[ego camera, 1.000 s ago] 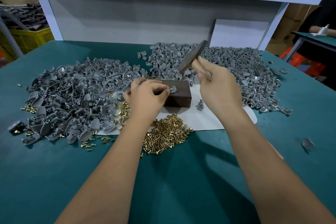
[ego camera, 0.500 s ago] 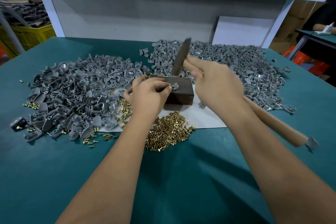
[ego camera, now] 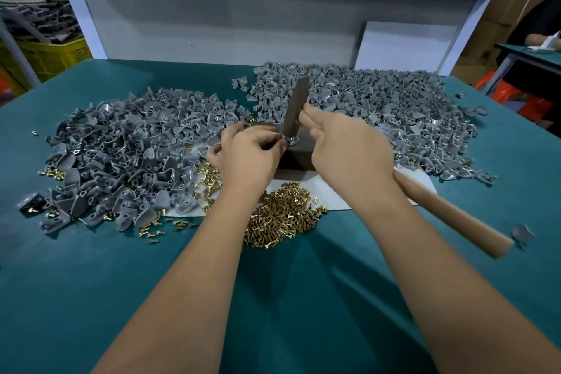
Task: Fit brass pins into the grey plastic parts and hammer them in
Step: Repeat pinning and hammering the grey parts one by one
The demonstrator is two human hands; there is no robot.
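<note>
Both hands work at the dark block (ego camera: 299, 155): the left hand (ego camera: 249, 155) pinches a grey part (ego camera: 292, 140) there, while the right hand (ego camera: 349, 146) grips the hammer (ego camera: 296, 109). A skewed blow could strike the fingertips or bend the pin.

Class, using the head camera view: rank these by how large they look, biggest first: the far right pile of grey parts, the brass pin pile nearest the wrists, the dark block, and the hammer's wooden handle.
1. Right pile of grey parts
2. Brass pin pile and wooden handle: unsure, since the hand hides part of the handle
3. Dark block, itself partly hidden by both hands
</note>
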